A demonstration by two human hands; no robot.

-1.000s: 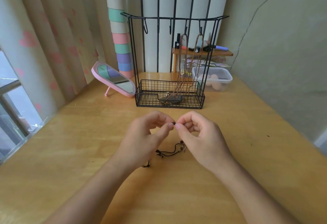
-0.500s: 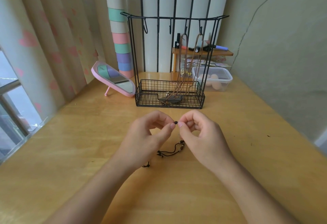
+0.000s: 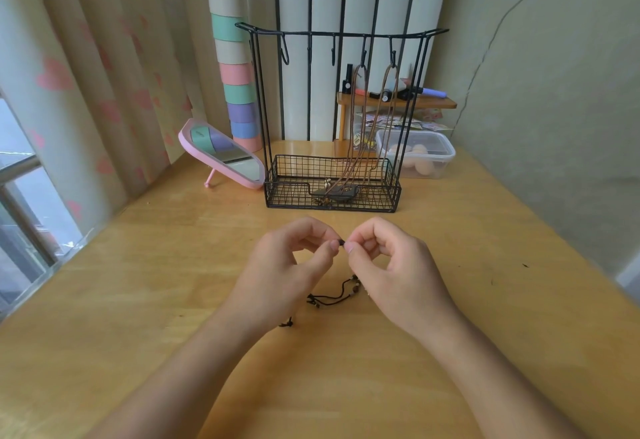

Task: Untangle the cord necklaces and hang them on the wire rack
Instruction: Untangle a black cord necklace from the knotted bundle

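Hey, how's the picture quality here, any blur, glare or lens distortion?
Head view: soft daylight from the window at left, no hard shadows on the table; wide-angle stretch smears the frame's edges; the wire rack and pinched black cord look sharp.

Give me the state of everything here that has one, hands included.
Left hand, pinching the black cord necklace.
Right hand, pinching the same cord.
Black cord necklace, not yet hung, trailing onto the wooden table.
Black wire rack, upright, three left hooks bare.
Two brown cord necklaces, hung on its right hooks.
Pink mirror, tilted back on its stand.
Clear plastic box, lid on.
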